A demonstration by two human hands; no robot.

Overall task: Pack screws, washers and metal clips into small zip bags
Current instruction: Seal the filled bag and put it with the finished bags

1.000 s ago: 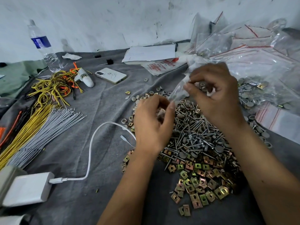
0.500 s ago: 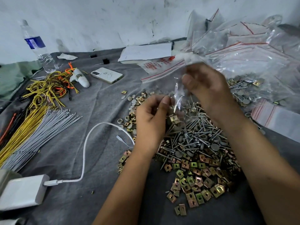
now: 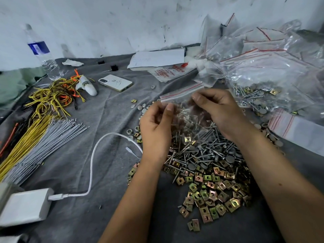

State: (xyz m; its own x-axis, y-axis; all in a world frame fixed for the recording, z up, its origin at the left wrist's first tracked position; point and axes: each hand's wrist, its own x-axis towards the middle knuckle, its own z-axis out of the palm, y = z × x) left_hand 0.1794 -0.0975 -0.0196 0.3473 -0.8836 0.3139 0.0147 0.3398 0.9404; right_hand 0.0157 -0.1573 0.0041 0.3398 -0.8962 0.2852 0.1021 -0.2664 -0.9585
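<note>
Small zip bag held up over the screws, red zip strip on top, running from near left up to far right; screws show through the film, though whether inside or behind I cannot tell. Left hand pinches its left edge, right hand pinches its right edge. Metal clips heaped nearer; washers scattered left. Filled bags piled far right hold screws and clips. Versus 0.5 s ago: bag now spread flat, hands further apart

place: makeshift packing workshop | evidence: screws, zip bags, wire bundles
</note>
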